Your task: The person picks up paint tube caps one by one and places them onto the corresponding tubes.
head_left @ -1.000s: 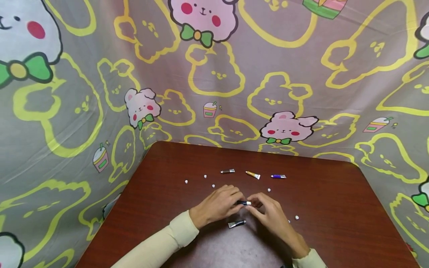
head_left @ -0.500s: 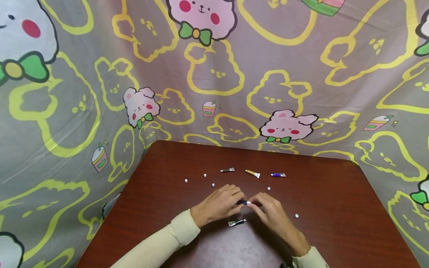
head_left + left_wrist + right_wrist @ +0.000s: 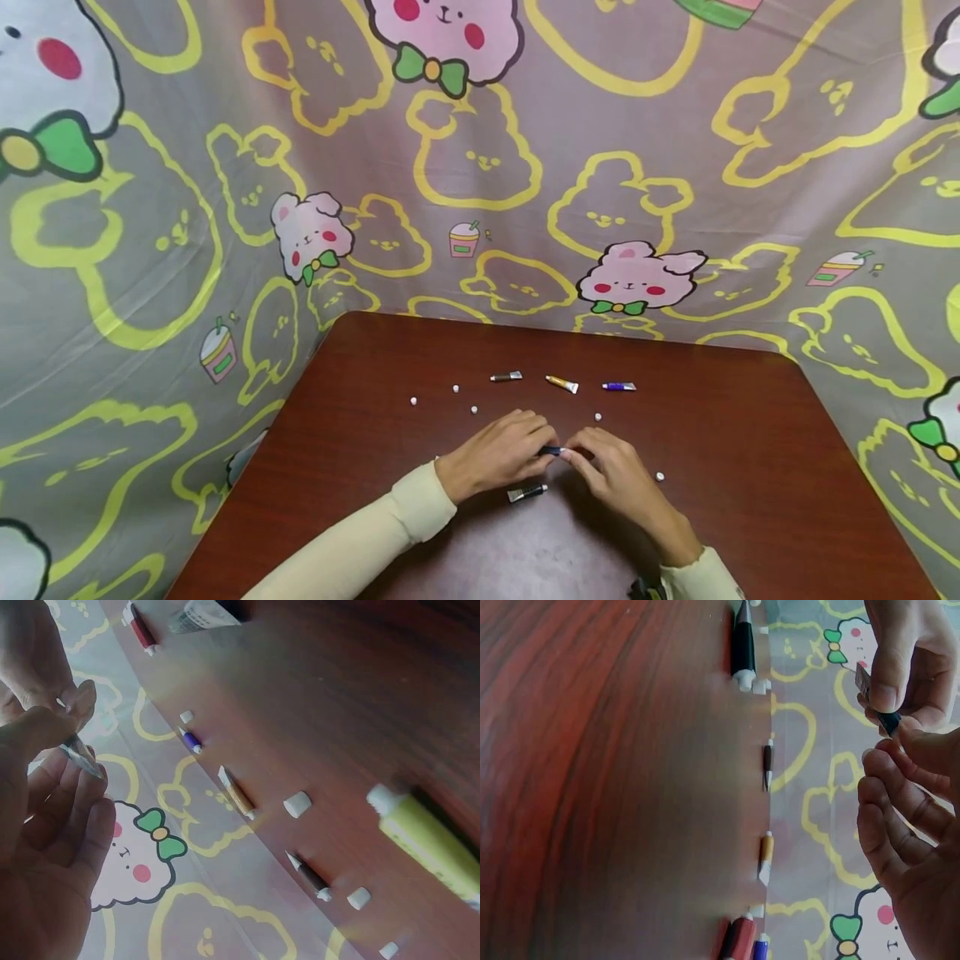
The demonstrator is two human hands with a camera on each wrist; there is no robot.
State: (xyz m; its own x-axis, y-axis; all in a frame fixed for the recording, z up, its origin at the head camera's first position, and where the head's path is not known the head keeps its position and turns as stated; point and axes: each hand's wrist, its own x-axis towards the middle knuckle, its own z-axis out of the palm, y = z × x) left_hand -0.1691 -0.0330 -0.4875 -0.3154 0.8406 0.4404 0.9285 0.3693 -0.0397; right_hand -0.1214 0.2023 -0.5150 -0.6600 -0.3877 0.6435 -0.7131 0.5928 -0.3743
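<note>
Head view showed both forearms in cream sleeves reaching forward over the table, wrists low, the hands meeting at the middle. The left hand [image 3: 498,454] had its fingers curled, pinching the dark blue paint tube [image 3: 552,451] by its body; the right hand [image 3: 617,473] pinched the tube's white-capped end, fingertips bent in against it. The tube hung between the two hands, just above the wood. A black paint tube [image 3: 527,492] lay just nearer the person than the hands, below the gap between them. Beyond the hands lay a brown tube [image 3: 506,377], a yellow tube [image 3: 562,383] and a purple tube [image 3: 618,386] in a row, with small white caps [image 3: 473,409] scattered near. The dark red-brown wooden table [image 3: 750,467] stood against a grey cloth backdrop [image 3: 675,167] printed with pink bears and yellow outlines.
</note>
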